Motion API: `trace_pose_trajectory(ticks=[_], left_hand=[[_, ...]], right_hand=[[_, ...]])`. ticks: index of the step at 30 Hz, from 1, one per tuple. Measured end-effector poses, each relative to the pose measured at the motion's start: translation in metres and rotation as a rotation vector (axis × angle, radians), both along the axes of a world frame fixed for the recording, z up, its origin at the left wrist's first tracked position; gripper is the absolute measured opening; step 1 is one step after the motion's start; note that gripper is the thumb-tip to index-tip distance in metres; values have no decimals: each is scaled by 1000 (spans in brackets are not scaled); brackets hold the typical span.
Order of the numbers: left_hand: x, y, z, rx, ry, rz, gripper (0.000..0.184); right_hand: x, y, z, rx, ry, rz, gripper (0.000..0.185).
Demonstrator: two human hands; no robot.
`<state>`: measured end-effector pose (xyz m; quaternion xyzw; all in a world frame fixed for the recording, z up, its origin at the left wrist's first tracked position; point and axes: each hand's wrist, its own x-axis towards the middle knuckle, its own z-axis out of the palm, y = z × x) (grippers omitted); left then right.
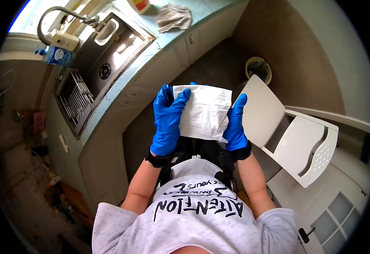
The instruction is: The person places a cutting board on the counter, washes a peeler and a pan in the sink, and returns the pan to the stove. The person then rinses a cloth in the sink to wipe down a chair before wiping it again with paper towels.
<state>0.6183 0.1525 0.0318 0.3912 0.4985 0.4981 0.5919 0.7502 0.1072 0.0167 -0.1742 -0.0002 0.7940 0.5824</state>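
Observation:
A white, creased sheet that looks like a folded paper towel is held up in front of my chest. My left hand, in a blue rubber glove, grips its left side, with the thumb on the front face. On the other side, my blue-gloved right hand supports the right edge; its thumb points up beside the sheet and its other fingers are hidden behind. A blue fingertip shows over the top edge, and I cannot tell which hand it belongs to.
At upper left is a sink with a curved faucet, a blue soap bottle and a drying rack. A grey cloth lies on the counter. A white chair and a bucket stand at right.

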Motion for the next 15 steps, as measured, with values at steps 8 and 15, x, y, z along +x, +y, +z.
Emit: trace_pose_trajectory(ticks=[8,15], left_hand=[[94,-44,-55,-178,279,-434,12],[123,-25,-203,-410,260,-669,22]], right_hand=[[62,-101,-69,-335,135,-259,33],[167,-144,-196,-624,-240,-1009,32]])
